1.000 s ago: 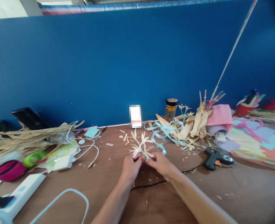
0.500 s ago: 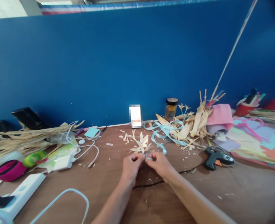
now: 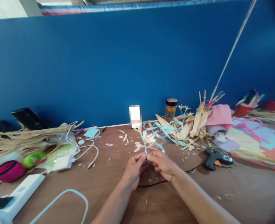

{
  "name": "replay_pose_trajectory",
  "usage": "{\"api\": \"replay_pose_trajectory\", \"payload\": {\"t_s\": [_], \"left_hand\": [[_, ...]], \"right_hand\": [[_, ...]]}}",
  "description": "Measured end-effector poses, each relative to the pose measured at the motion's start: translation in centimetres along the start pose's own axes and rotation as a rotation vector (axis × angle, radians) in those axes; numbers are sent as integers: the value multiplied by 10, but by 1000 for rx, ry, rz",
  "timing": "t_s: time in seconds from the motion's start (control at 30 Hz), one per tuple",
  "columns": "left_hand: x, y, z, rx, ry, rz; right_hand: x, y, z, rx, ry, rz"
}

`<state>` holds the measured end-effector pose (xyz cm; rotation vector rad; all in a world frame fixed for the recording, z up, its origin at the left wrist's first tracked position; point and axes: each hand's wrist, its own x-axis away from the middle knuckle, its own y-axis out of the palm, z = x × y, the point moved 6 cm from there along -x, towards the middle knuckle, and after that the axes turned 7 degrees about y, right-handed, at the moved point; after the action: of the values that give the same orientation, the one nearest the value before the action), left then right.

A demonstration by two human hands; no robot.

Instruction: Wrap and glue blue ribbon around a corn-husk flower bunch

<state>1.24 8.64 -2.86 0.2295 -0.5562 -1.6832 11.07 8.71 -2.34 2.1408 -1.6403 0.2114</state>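
A pale dried-husk flower (image 3: 149, 138) points away from me above the table, its stem (image 3: 144, 144) wrapped in light-blue ribbon. My left hand (image 3: 137, 166) is closed, pinching the lower end of that stem between thumb and finger. Right beside it, my right hand (image 3: 162, 163) is also closed, its fingertips at the stem's base where the ribbon meets it. The long light-blue ribbon (image 3: 166, 132) lies in loops beyond my right hand, and part of it runs behind the fingers. What lies under the curled fingers is hidden.
A black glue gun (image 3: 218, 158) lies to the right, its cord passing beneath my hands. Husk pieces (image 3: 195, 124) and a dark-lidded jar (image 3: 171, 110) stand behind. At left are a white power strip (image 3: 27, 193), cables and a pink pouch (image 3: 8, 170). A blue partition (image 3: 118, 62) closes the back.
The flower has tipped and turned, so more of its blue-wrapped stem shows. Both hands have shifted slightly toward me and right, with fingertips still together at the stem.
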Motion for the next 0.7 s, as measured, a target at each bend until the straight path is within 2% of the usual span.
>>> {"api": "replay_pose_trajectory", "payload": {"t_s": [0.13, 0.3, 0.43, 0.6, 0.7], "left_hand": [[-2, -1, 0, 82, -20, -38], [0, 5, 1, 129, -72, -135], [2, 8, 1, 173, -78, -174], [-3, 0, -1, 176, -72, -120], [-5, -3, 1, 153, -29, -102]], "right_hand": [[2, 4, -1, -139, 39, -137], [3, 8, 1, -202, 80, -211], [4, 11, 3, -230, 109, -228], [3, 11, 5, -190, 91, -216], [2, 9, 5, -124, 71, -154]]}}
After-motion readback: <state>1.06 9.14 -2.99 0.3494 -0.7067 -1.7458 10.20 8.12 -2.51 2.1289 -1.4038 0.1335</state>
